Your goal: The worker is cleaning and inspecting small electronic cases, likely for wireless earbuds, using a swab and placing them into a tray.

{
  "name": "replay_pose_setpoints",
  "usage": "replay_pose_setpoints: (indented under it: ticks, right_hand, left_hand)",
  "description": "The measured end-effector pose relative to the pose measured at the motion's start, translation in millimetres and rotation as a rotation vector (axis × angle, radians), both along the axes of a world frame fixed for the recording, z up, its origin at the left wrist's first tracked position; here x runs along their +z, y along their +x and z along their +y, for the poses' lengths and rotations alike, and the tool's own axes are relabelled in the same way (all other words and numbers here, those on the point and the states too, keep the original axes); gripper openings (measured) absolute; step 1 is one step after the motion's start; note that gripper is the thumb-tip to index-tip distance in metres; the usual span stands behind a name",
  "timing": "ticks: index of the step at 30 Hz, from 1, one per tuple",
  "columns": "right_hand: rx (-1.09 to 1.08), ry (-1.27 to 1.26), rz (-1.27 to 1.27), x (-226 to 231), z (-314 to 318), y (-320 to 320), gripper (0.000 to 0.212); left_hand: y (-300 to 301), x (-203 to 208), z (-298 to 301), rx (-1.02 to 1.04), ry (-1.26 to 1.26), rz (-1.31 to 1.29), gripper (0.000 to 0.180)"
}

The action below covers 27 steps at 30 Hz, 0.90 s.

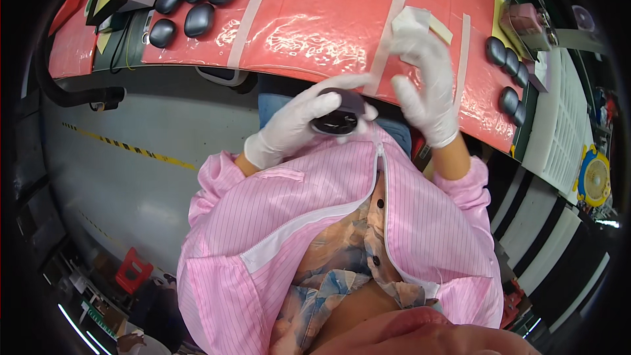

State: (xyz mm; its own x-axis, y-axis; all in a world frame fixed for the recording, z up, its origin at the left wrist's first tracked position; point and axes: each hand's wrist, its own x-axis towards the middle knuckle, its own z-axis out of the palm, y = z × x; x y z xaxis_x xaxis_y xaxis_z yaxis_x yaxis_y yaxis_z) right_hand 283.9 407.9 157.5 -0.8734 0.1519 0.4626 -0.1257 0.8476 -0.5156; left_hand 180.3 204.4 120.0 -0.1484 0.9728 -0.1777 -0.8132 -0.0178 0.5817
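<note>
The left hand (289, 123) gripped a dark, glossy rounded piece (336, 120) within its fingers, just off the near edge of the table (309, 13). The right hand (432, 82) was open, fingertips at a white cloth (412, 18).

Dark rounded piece (340, 120), held clear of the worktop (309, 10).
Smooth body with a glossy black face reflecting light; gripped in the gloved left hand (296, 118), tilted, just off the worktop's near edge, above the person's lap; its far side is hidden.
</note>
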Motion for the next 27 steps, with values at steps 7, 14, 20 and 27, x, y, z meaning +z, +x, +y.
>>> replay_pose_setpoints:
  ticks: [7,14,20,27]
  right_hand:
    - [0.008,0.426,-0.154,-27,40,-19,0.024]
    - [0.083,0.413,-0.154,-8,-3,-15,0.030]
    - [-0.066,0.234,-0.217,-27,-4,7,0.029]
    - [0.106,-0.226,0.036,-10,-62,-52,0.018]
  left_hand:
    - [-97,-87,-126,0.702,-0.370,-0.333,0.060]
    - [-282,-152,-299,1.599,0.022,-0.161,0.036]
    - [-188,-108,-217,1.318,0.078,-0.517,0.061]
    - [-65,14,-91,0.844,-0.061,-0.324,0.064]
